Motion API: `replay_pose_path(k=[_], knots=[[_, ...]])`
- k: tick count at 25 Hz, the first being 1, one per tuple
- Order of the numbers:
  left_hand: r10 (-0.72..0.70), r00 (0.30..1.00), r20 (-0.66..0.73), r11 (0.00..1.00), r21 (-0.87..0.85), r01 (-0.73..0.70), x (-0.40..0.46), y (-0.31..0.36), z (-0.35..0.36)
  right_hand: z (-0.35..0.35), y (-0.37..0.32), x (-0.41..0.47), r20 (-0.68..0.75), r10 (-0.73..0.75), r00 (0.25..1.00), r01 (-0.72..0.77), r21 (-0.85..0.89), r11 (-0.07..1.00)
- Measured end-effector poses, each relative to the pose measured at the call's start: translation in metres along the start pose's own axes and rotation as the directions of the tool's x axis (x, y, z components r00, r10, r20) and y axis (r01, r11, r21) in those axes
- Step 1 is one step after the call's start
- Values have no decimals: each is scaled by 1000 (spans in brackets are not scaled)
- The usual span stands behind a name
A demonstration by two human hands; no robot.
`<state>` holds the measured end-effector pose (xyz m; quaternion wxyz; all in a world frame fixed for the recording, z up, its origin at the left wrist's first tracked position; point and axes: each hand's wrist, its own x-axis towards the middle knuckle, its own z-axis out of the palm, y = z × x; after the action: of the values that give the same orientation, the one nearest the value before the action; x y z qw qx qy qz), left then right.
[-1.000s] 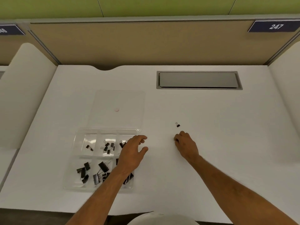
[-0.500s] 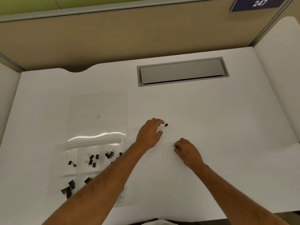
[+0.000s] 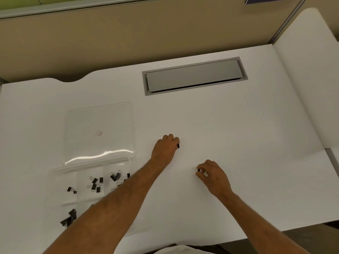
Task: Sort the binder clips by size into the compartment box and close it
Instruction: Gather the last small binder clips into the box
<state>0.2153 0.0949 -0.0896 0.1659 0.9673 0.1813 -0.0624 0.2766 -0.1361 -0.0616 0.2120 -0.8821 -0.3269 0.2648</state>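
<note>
A clear compartment box [image 3: 60,182] lies open at the lower left of the white desk, its lid [image 3: 99,129] folded flat behind it. Black binder clips sit in several compartments: tiny ones [image 3: 70,189] at the back left, small ones [image 3: 95,183] in the back middle, bigger ones [image 3: 68,219] in front. My left hand [image 3: 165,149] is at the desk's middle, its fingertips pinching a tiny black clip [image 3: 178,145]. My right hand [image 3: 212,174] rests to the right and nearer, fingers curled, pinching another tiny black clip [image 3: 199,170]. My left forearm hides part of the box.
A grey cable hatch [image 3: 194,76] is set into the desk at the back. A tan partition [image 3: 146,37] runs behind it, and a white side panel [image 3: 308,74] stands on the right. The desk's front edge is close below my arms.
My left hand left the box, reached right across the desk and closed its fingertips on the tiny clip. My right hand stayed in place. The view tilted and shifted.
</note>
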Motion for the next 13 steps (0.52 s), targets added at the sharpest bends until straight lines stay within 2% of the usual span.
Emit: replay_pose_path(k=[3, 6, 10, 13], knots=[[8, 1000, -11, 995, 97, -6, -36, -7, 3, -1, -13, -5, -20, -15, 1000, 15, 22, 1000], [-36, 999, -29, 992, 120, 39, -75, -12, 7, -2, -28, -11, -48, -52, 998, 53, 24, 998], [-129, 991, -38, 991, -24, 128, -118, -8, -3, 2, -47, -23, -89, -94, 992, 100, 64, 993], [-140, 980, -141, 981, -155, 117, -145, -2, -29, 7, -67, -28, -119, -160, 980, 170, 79, 982]])
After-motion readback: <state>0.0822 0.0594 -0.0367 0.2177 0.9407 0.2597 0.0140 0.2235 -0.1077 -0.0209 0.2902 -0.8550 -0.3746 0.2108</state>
